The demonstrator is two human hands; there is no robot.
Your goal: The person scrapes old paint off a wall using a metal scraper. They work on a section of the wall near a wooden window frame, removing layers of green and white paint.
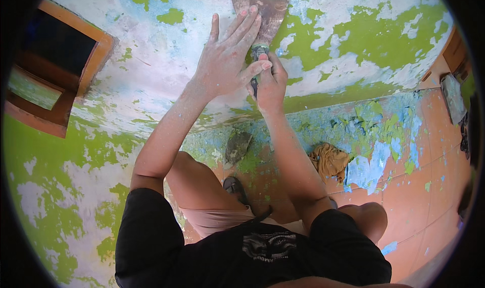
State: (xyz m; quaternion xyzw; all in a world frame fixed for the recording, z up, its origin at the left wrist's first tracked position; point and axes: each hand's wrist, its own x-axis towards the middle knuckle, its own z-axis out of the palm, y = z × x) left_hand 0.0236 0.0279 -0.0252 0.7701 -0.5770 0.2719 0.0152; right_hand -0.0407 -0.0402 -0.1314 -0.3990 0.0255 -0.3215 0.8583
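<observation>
My right hand (pixel 271 83) is closed around the dark handle of a wide paint scraper (pixel 271 21), its thumb along the handle. The scraper's worn, dusty metal blade points up the picture against the wall (pixel 151 53), which shows patches of green, pale blue and white paint. With its fingertips my left hand (pixel 231 57) presses flat on the blade, and its thumb lies across the right hand's thumb near the handle. White dust coats both hands.
Peeled paint flakes (pixel 369 166) lie along the wall's foot on the orange tiled floor (pixel 409 219). A crumpled brown cloth (pixel 329 161) and a dirty flat piece (pixel 238 146) rest among them. An orange-framed opening (pixel 102 45) is at upper left, a grey object (pixel 453 98) at far right.
</observation>
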